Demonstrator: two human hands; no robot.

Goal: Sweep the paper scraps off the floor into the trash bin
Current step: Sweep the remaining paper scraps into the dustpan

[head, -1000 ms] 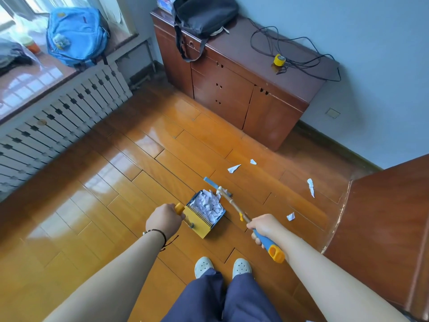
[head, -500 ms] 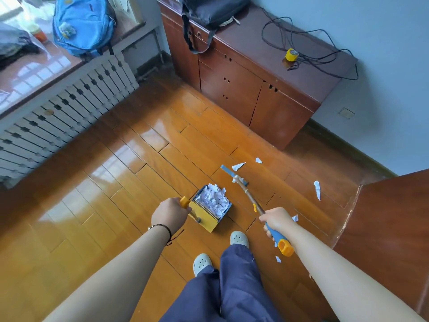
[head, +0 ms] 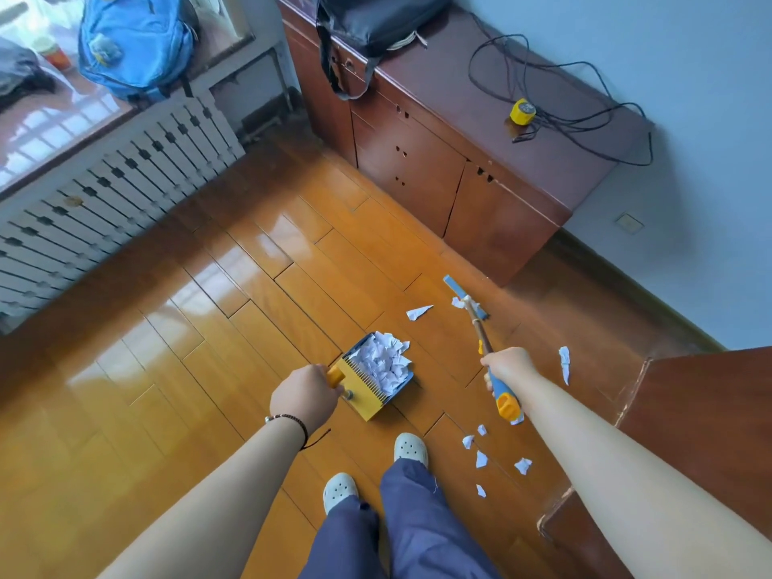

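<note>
Mid-sweep: pan loaded, broom out at 1 o'clock, no bin in view.

L hand (head: 307, 395) grip curled round dustpan (head: 378, 376) handle, pan kept low w/ mouth facing away so its paper load stays in. R hand (head: 506, 365) grip wrapped on broom (head: 476, 317) shaft, head reaching past the big scrap (head: 419, 312) at 12 to drag it back. Loose scraps (head: 481, 458) by my R foot at 5, one strip (head: 564, 364) at 3, all still on floor (head: 259, 311).
</note>
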